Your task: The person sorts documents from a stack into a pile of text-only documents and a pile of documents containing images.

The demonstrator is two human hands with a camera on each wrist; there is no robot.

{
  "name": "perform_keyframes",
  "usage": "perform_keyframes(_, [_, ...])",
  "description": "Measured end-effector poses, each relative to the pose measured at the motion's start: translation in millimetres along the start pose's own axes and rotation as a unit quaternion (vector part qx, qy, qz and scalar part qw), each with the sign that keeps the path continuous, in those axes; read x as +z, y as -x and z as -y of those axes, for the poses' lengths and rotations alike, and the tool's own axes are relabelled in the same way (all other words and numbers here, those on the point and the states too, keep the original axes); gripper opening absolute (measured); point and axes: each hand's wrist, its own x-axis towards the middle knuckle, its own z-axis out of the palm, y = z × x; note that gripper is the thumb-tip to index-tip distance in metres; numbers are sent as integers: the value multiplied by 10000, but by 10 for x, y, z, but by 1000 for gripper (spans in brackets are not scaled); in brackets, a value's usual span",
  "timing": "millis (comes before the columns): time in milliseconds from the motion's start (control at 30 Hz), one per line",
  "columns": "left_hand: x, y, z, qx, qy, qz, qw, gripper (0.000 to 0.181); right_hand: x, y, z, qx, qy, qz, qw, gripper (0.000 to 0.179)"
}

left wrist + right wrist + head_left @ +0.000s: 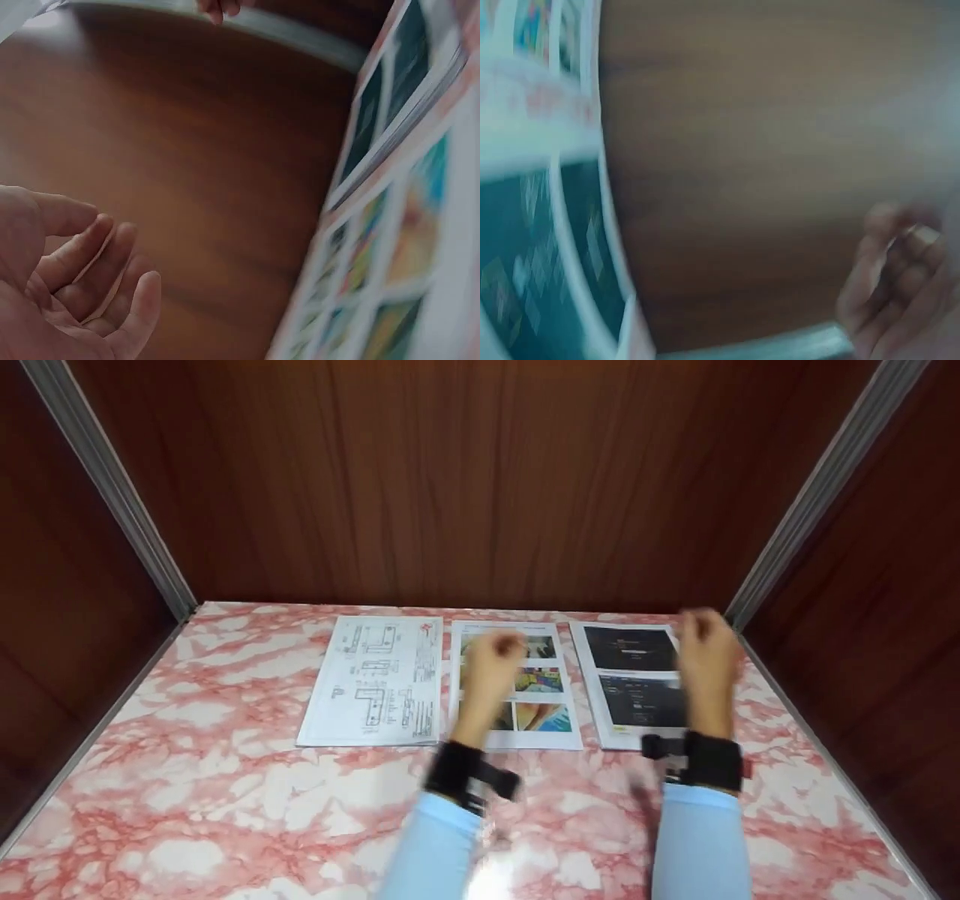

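Three paper stacks lie side by side on the table. The left stack (pixel 375 682) has a line drawing on its top sheet. Colour photos fill the top sheet of the middle stack (pixel 541 681). Two dark panels mark the right stack (pixel 637 701). My left hand (pixel 489 675) is raised over the middle stack and overlaps it in the head view; in the left wrist view its fingers (pixel 112 262) curl loosely with nothing in them. Over the right stack's right edge hovers my right hand (pixel 706 671), blurred, with loosely bent fingers (pixel 870 262) and nothing seen in its grasp.
The table (pixel 225 795) has a red and white marbled top. Behind it stands a brown wood-grain panel (pixel 465 495), with side panels joined by grey metal posts (pixel 120 487). A black camera strap (pixel 712 761) is on each wrist, above light blue sleeves (pixel 701 840).
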Motion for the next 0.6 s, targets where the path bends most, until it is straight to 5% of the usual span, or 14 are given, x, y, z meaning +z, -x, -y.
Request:
perform_keyframes(100, [504,221,47,-385,65,630,9973,18,-166,-34,-379,926,356,191,9949,38])
perform_keyframes(267, [1070,590,138,-1043,-124,1437,9840,37,-167,41,-787,1464,821,759,9829,39])
perform_keyframes(400, [1273,703,151,-1213,-335,1726,9769,50,-182,81,-945,1887,1173,1360,9655,55])
perform_keyframes(600, [1341,668,134,-1507,20,1799,9721,52,-253,116,-1076,2432,1563,2038,9353,72])
